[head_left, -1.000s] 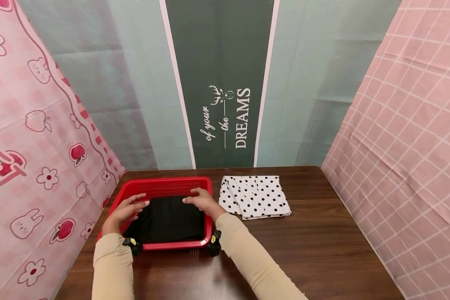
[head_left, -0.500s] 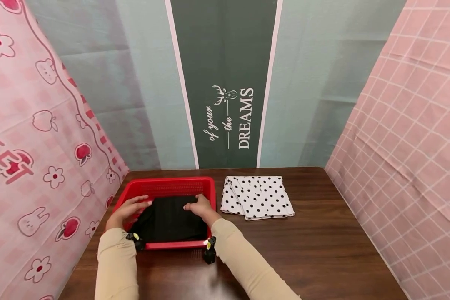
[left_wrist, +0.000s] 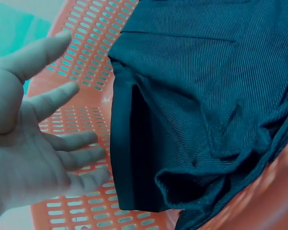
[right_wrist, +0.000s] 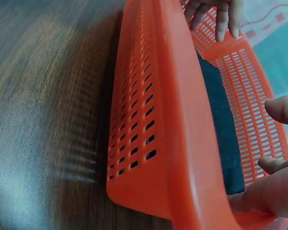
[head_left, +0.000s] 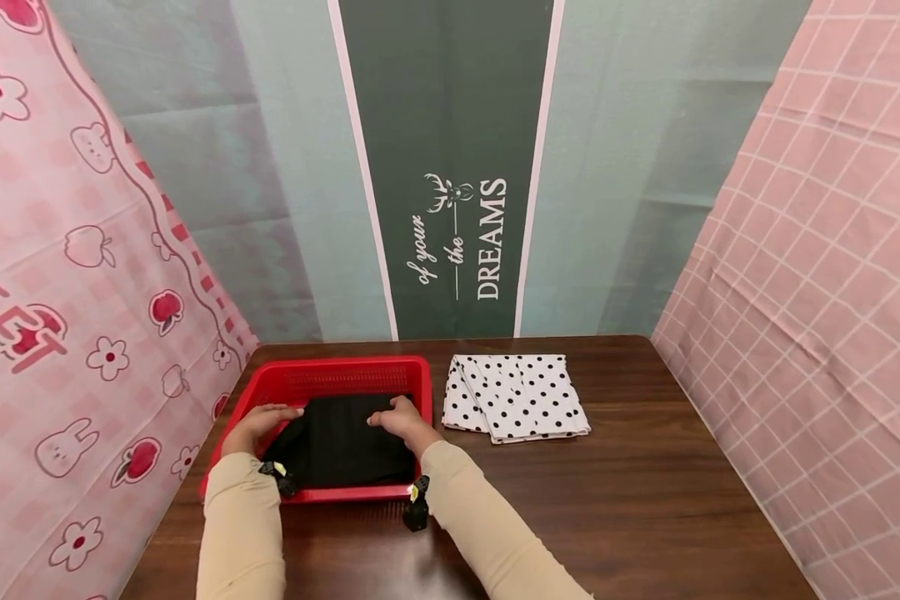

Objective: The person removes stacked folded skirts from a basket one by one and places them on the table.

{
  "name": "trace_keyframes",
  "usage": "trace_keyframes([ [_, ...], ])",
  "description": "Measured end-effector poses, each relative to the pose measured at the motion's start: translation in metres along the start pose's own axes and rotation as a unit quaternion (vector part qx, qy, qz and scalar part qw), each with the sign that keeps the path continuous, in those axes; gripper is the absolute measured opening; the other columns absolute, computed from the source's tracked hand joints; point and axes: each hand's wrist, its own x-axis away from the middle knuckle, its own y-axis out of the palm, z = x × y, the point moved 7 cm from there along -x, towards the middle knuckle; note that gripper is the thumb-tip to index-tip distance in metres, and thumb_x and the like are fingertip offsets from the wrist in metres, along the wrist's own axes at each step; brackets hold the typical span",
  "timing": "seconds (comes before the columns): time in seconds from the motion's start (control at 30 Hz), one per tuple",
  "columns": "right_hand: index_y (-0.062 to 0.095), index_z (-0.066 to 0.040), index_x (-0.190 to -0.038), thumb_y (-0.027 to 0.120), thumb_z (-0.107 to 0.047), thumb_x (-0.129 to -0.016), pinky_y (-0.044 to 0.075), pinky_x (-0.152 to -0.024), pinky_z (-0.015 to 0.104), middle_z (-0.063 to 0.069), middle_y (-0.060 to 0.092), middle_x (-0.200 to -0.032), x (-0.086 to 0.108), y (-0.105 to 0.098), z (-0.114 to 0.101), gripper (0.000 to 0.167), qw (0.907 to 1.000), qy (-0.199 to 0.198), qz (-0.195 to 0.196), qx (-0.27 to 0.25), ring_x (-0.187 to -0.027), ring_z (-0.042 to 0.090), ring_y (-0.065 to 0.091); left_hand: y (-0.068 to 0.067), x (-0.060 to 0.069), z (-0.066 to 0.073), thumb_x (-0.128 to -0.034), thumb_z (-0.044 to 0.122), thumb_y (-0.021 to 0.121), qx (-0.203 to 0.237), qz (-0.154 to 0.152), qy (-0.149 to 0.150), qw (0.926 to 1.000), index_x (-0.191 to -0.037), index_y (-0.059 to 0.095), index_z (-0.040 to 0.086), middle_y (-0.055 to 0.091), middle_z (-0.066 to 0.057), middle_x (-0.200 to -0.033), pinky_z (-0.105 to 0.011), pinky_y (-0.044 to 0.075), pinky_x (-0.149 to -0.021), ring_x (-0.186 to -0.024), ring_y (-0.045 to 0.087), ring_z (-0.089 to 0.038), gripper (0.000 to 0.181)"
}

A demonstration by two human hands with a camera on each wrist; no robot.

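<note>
A folded black garment (head_left: 356, 442) of ribbed fabric lies in a red perforated plastic basket (head_left: 345, 495). In the left wrist view the garment (left_wrist: 182, 62) has an open fold and a loose, bunched edge. My left hand (head_left: 262, 421) is inside the basket's left end, its fingers extended and apart from the garment in the left wrist view (left_wrist: 33, 129). At the right end, my right hand (head_left: 405, 421) reaches down by the garment's edge. Its thumb stands free in the right wrist view, with lower fingers (right_wrist: 259, 191) beside the garment and partly hidden.
Right of the basket, a folded white cloth with black dots (head_left: 517, 398) lies flat on the brown wooden table (head_left: 615, 500). Printed fabric hangs at the back, with pink curtains (head_left: 787, 275) along both sides. Each wrist wears a small black camera (head_left: 416, 504).
Both hands have sunk slightly deeper at the basket's ends. The right fingers have gone down by the garment's edge. The view shifted a little; garment and dotted cloth stay put.
</note>
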Motion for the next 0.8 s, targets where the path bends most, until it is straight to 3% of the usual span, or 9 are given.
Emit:
trace_keyframes([
  [0.17, 0.042, 0.008, -0.129, 0.07, -0.019, -0.078, 0.041, -0.09, 0.049, 0.02, 0.05, -0.121, -0.002, 0.004, 0.006, 0.064, 1.0, 0.005, -0.003, 0.001, -0.108, 0.032, 0.049, 0.007, -0.001, -0.008, -0.0896, 0.035, 0.055, -0.003, -0.032, -0.039, 0.9987, -0.141, 0.023, -0.011, 0.015, -0.035, -0.143, -0.058, 0.023, -0.101, -0.127, 0.019, -0.05, 0.076],
  [0.23, 0.042, 0.008, -0.129, 0.07, -0.019, -0.078, 0.041, -0.089, 0.049, 0.02, 0.05, -0.122, -0.002, 0.005, 0.009, 0.064, 1.0, 0.007, -0.005, 0.005, -0.108, 0.032, 0.049, 0.009, 0.0, -0.012, -0.0887, 0.039, 0.055, -0.011, -0.037, -0.059, 0.9975, -0.141, 0.015, -0.012, 0.015, -0.038, -0.141, -0.06, 0.027, -0.098, -0.125, 0.02, -0.054, 0.083],
  [0.33, 0.042, 0.007, -0.129, 0.07, -0.02, -0.078, 0.042, -0.089, 0.049, 0.02, 0.049, -0.122, -0.002, 0.008, 0.013, 0.064, 0.9998, 0.013, -0.009, 0.009, -0.108, 0.032, 0.049, 0.01, 0.002, -0.017, -0.0871, 0.041, 0.058, -0.007, -0.026, -0.076, 0.9968, -0.139, 0.015, -0.014, 0.022, -0.039, -0.135, -0.059, 0.034, -0.094, -0.118, 0.029, -0.056, 0.087],
  [0.47, 0.042, 0.006, -0.129, 0.07, -0.021, -0.078, 0.043, -0.085, 0.049, 0.019, 0.049, -0.124, -0.002, 0.012, 0.018, 0.064, 0.9995, 0.022, -0.017, 0.013, -0.108, 0.031, 0.049, 0.011, 0.004, -0.022, -0.0856, 0.043, 0.061, 0.005, -0.016, -0.079, 0.9967, -0.136, 0.015, -0.014, 0.028, -0.036, -0.131, -0.055, 0.038, -0.092, -0.115, 0.034, -0.051, 0.089],
  [0.63, 0.044, 0.003, -0.127, 0.071, -0.021, -0.077, 0.044, -0.08, 0.053, 0.014, 0.049, -0.121, 0.0, 0.018, 0.02, 0.062, 0.9976, 0.044, -0.052, -0.014, -0.108, 0.03, 0.048, 0.011, 0.0, -0.025, -0.0854, 0.043, 0.061, 0.016, -0.024, -0.076, 0.9967, -0.138, 0.013, -0.014, 0.024, -0.034, -0.135, -0.057, 0.032, -0.096, -0.12, 0.029, -0.049, 0.091],
  [0.8, 0.053, 0.004, -0.117, 0.072, -0.018, -0.076, 0.044, -0.084, 0.045, 0.011, 0.055, -0.109, 0.0, 0.022, 0.015, 0.05, 0.9966, 0.005, -0.074, 0.036, -0.1, 0.025, 0.051, 0.014, -0.002, -0.025, -0.0877, 0.039, 0.059, 0.013, -0.042, -0.074, 0.9963, -0.137, 0.013, -0.017, 0.021, -0.035, -0.137, -0.059, 0.023, -0.101, -0.124, 0.022, -0.049, 0.087],
])
